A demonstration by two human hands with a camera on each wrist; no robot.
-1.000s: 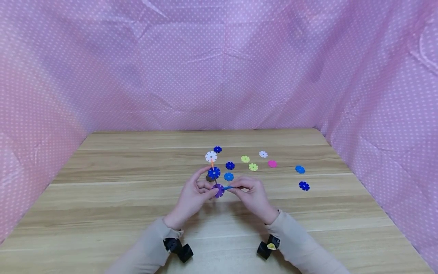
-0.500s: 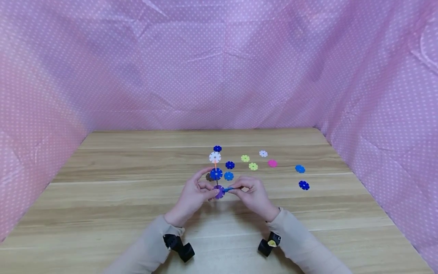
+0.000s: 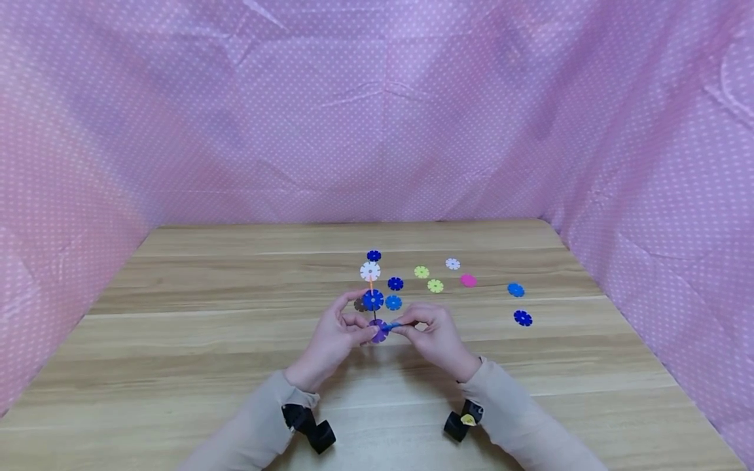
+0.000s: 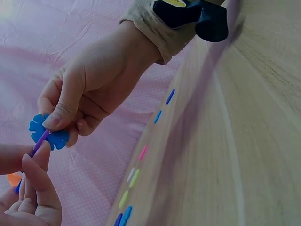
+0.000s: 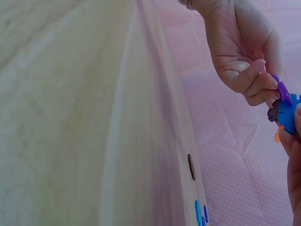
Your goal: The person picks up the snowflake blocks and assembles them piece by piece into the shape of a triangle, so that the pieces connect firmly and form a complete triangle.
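My left hand pinches a purple notched building disc between thumb and fingers. It is the lowest in a joined chain that rises through a dark disc seen edge-on, a blue disc, an orange disc seen edge-on and a white disc. From the right, my right hand grips a light blue disc by thumb and fingertips. In the left wrist view the light blue disc crosses the purple one at an angle, their edges meeting. Fingers hide part of both discs.
Loose discs lie flat on the wooden table beyond the hands: dark blue, light blue, yellow-green, white and pink. Farther right are a blue disc and a dark blue disc. Pink dotted cloth surrounds the table.
The chain's upper end has swung slightly right, so the chain stands more upright. The light blue disc now overlaps the purple one a little more in the head view. Both hands keep their grips.
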